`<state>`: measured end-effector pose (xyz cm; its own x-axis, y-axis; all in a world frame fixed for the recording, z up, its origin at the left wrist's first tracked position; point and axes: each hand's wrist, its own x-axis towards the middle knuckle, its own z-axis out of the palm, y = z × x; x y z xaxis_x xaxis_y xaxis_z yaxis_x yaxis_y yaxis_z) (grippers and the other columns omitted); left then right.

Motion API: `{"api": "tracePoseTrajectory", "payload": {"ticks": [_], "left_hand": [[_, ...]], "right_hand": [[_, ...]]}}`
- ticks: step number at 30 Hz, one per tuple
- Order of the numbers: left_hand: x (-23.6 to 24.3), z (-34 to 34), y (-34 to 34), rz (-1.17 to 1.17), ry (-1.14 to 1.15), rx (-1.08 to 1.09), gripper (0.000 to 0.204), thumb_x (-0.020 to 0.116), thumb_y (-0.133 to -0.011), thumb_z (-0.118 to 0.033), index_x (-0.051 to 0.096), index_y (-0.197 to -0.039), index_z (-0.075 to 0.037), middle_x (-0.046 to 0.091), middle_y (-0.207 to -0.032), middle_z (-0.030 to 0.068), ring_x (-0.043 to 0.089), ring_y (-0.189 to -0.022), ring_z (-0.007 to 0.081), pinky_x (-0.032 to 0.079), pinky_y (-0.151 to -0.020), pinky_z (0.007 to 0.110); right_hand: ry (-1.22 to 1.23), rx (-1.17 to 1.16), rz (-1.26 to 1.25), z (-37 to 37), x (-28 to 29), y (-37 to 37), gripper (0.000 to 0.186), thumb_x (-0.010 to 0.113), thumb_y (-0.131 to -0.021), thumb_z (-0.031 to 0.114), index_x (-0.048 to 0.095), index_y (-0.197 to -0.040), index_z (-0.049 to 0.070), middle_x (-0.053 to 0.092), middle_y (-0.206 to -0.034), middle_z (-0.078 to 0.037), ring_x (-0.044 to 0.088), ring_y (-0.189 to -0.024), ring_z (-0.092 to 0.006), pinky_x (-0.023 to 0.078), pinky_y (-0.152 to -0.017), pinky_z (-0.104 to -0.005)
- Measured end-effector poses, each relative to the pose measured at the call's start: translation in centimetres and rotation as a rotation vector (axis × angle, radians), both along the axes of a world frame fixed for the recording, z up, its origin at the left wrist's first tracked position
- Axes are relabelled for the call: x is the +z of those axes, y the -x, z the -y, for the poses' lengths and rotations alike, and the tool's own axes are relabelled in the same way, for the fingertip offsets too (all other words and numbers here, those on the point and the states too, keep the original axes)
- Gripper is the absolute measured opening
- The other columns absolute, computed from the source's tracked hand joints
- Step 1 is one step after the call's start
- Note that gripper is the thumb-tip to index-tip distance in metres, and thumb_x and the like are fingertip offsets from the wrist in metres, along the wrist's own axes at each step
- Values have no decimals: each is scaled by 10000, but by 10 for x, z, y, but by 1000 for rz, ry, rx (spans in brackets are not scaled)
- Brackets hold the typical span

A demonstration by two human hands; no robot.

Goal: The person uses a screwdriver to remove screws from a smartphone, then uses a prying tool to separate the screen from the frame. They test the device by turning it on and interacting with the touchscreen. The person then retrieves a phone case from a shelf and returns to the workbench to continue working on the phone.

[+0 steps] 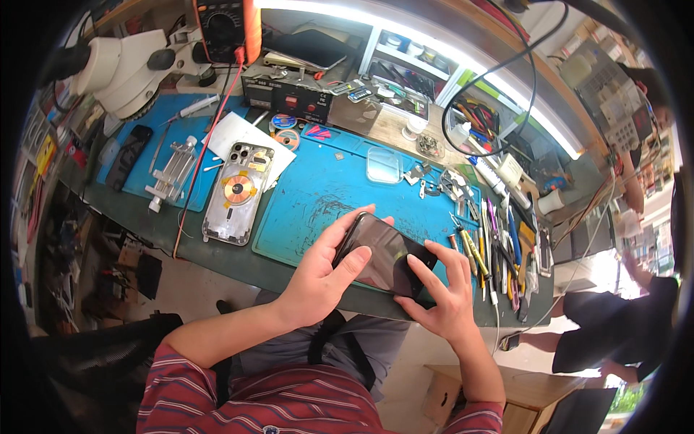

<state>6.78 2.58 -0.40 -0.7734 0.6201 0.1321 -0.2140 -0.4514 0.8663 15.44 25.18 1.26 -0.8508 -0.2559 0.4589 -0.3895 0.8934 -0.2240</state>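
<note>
A black smartphone with a dark, glossy face is held between my two hands above the front edge of the blue work mat. My left hand grips its left end, thumb on the glass and fingers behind. At the right end my right hand closes around the phone, with a finger on its face and the thumb at the lower edge. To the left lies an opened phone housing with a copper charging coil and several camera lenses, partly on a white paper sheet.
A metal clamp fixture and a microscope stand at the left. Tweezers and screwdrivers line the right side of the mat. A clear plastic box and small metal parts lie farther back. Another person is at the far right.
</note>
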Motion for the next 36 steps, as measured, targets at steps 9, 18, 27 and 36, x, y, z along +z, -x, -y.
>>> {"api": "tracePoseTrajectory", "payload": {"ticks": [9,18,27,36], "left_hand": [[5,-1,-6,-58,-1,40,518,490,-1062,-118,301,-1528,5,496,-1480,130,507,-1285,152,423,-1091,316],[3,-2,-9,-84,68,88,541,592,-994,-27,362,-1484,-9,526,-1466,140,549,-1255,154,466,-1073,326],[-4,0,-5,18,-41,62,485,584,-999,-27,420,-1455,-13,580,-1393,138,571,-1230,170,476,-1053,334],[6,18,26,-394,268,-26,457,669,-918,28,540,-1353,-24,649,-1230,115,623,-1166,188,510,-992,335]], "right_hand": [[-35,-9,-54,3,0,-5,622,884,-632,204,706,-1222,120,547,-1333,-186,552,-1140,-374,468,-953,-472],[-120,-10,-108,8,-1,-8,608,873,-660,243,708,-1234,130,540,-1345,-177,550,-1132,-358,478,-941,-457],[219,-9,-9,7,15,-5,586,840,-769,277,662,-1288,73,540,-1383,-174,577,-1149,-342,492,-936,-422],[500,-60,336,5,30,11,231,776,-850,114,733,-1062,34,745,-940,-116,722,-785,-223,552,-690,-315]]}}
